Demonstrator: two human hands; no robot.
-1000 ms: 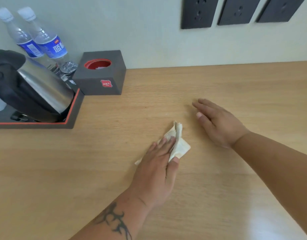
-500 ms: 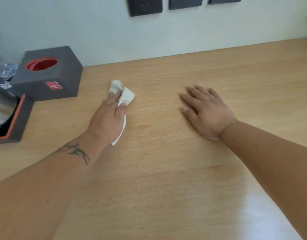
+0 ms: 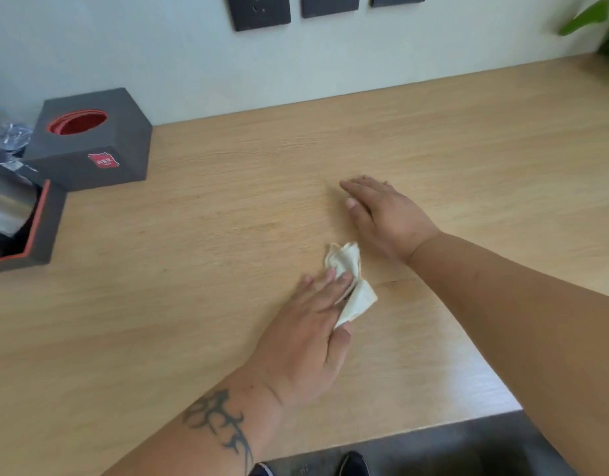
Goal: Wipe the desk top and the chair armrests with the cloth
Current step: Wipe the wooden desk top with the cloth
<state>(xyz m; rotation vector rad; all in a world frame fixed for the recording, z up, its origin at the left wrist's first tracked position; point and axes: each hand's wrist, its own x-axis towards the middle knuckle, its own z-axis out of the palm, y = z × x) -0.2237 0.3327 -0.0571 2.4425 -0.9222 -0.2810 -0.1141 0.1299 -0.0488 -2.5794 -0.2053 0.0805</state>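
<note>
A light wooden desk top (image 3: 227, 218) fills most of the head view. My left hand (image 3: 306, 341) lies palm down near the desk's middle and presses a crumpled off-white cloth (image 3: 351, 286) flat against the wood; the cloth sticks out past the fingertips and thumb. My right hand (image 3: 388, 218) rests flat on the desk just beyond and to the right of the cloth, fingers spread, holding nothing. No chair or armrest is visible.
A dark grey tissue box (image 3: 90, 142) with a red round opening stands at the back left. A dark tray (image 3: 38, 231) with a steel kettle (image 3: 7, 204) sits at the left edge. Wall sockets (image 3: 258, 10) hang above; leaves (image 3: 601, 22) show at top right. The desk's front edge (image 3: 433, 427) runs bottom right.
My left hand has dragged the cloth from near the tissue box back toward me and to the right, ending just below my right hand. The right hand has stayed flat on the desk.
</note>
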